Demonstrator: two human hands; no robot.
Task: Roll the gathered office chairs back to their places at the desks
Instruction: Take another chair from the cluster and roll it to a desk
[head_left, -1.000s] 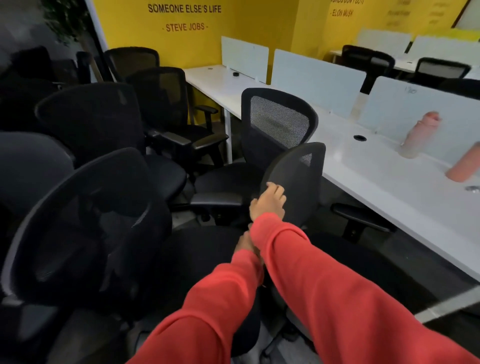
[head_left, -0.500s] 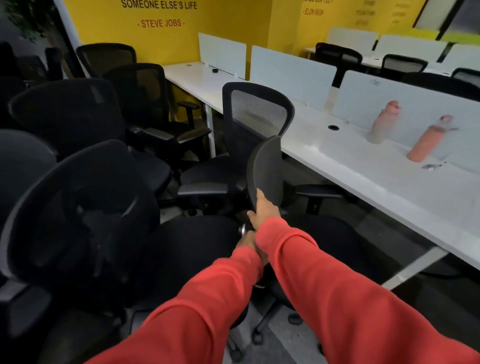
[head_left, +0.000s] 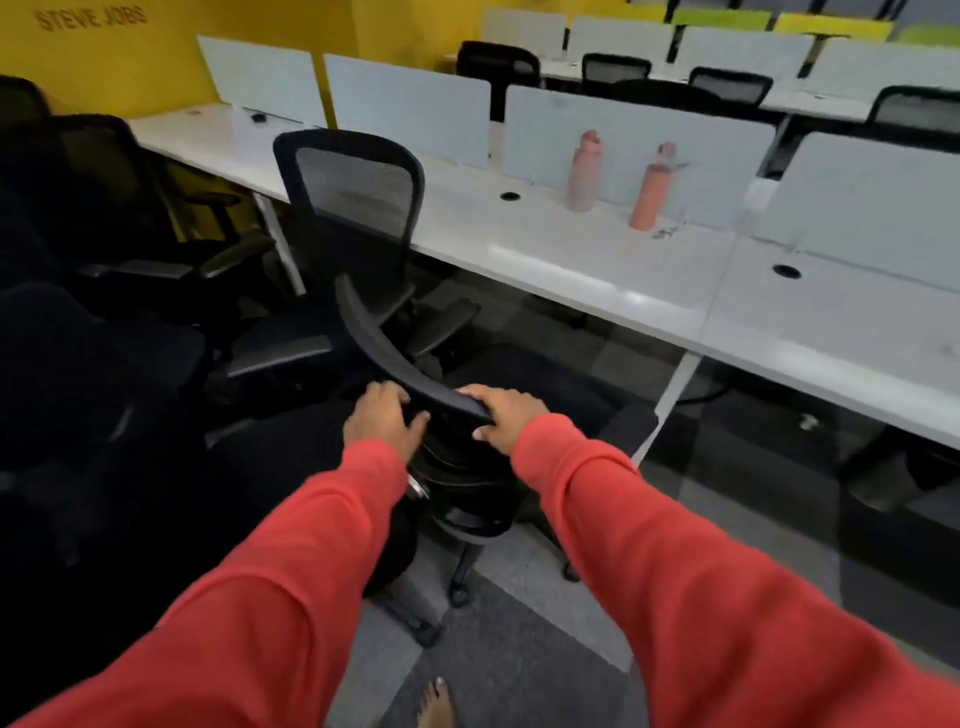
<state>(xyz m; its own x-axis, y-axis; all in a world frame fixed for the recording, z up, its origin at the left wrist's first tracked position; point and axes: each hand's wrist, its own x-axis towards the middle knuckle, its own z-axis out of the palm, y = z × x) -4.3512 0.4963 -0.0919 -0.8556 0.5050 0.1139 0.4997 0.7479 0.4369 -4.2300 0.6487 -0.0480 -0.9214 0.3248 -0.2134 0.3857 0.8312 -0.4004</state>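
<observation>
Under left grip (head_left: 382, 423), right grip (head_left: 506, 418): backrest (head_left: 382, 361).

Wall: yellow wall (head_left: 171, 62) at upper left, dark lettering "STEVE JOBS" (head_left: 93, 20) at its top edge, blurred.
Furniture: long white desk (head_left: 545, 249) runs from upper left to right. Pale frosted dividers (head_left: 410, 104) stand upright along its back edge. Round black cable holes (head_left: 509, 196) sit near that back edge, just before the dividers. Slanted white desk leg (head_left: 670, 400) under the front edge.
Behind: second desk row (head_left: 810, 106) with its own dividers (head_left: 743, 49); black mesh chairs (head_left: 615, 67) pushed in there. Green panel (head_left: 722, 18) and yellow panel (head_left: 831, 26) at the top.
Floor: grey carpet tiles (head_left: 519, 649), two tones.
Light: soft sheen on the desk's front edge; left side dim.
</observation>
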